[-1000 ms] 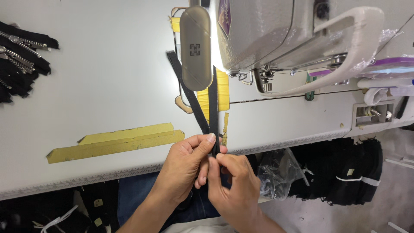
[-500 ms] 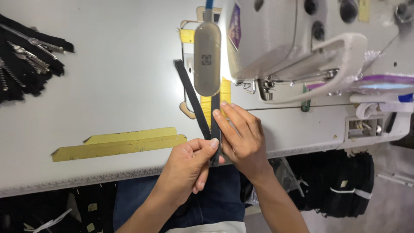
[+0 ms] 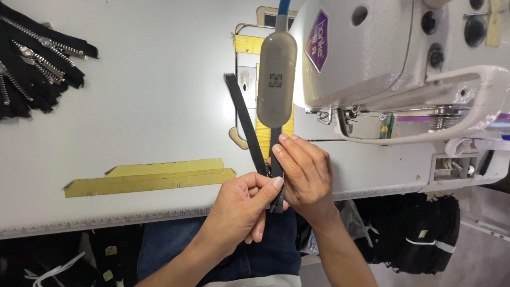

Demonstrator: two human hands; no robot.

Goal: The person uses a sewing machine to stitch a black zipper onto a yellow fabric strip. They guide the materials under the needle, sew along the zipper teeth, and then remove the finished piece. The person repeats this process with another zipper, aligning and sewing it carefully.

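Two black zipper strips lie on the white sewing table, running from the table's front edge up toward the machine. My left hand pinches their near ends at the table edge. My right hand presses flat on the right strip just beyond the left hand, fingers pointing left. A grey oval lamp head on a blue arm hangs over the strips and hides part of the right one.
A white sewing machine fills the upper right. Yellow tape strips are stuck on the table at the left of my hands. A pile of black metal-toothed zippers lies at the far left. Black items hang under the table at the right.
Both hands have moved up from below the table edge onto the table. The right hand slid forward along the strip and now lies flat on it.
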